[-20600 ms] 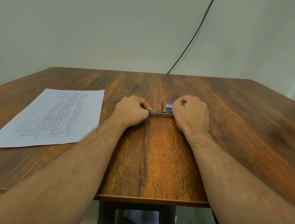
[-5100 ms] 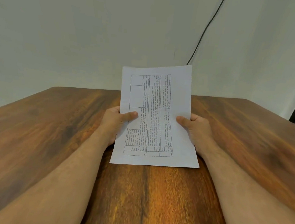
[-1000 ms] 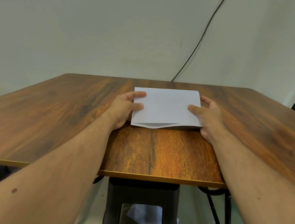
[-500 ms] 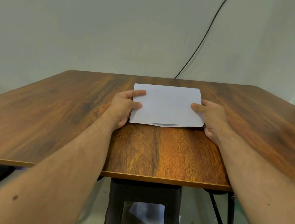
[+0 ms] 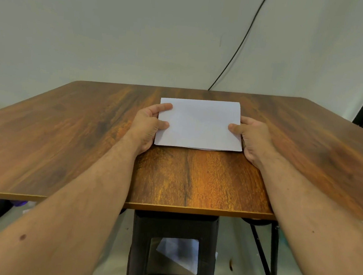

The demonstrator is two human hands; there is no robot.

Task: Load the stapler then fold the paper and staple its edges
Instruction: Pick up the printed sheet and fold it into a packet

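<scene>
The white paper (image 5: 199, 124) lies folded in half on the wooden table (image 5: 67, 139), its blank side up and the fold at the far edge. My left hand (image 5: 147, 127) holds its left edge, thumb and forefinger lying on top of the sheet. My right hand (image 5: 251, 136) holds the right edge with the thumb pressed on top. The two near edges lie almost together, with a thin sliver of the lower layer showing. The stapler is out of view.
A black cable (image 5: 237, 50) runs down the pale wall behind the table. Below the near table edge stand a black stool (image 5: 173, 251) and a thin black frame leg (image 5: 274, 259). A sheet of paper lies on the floor under the stool.
The gap between the two layers at the near edge has closed and the fold lies flatter. Both hands stay at the side edges; the view has shifted slightly.
</scene>
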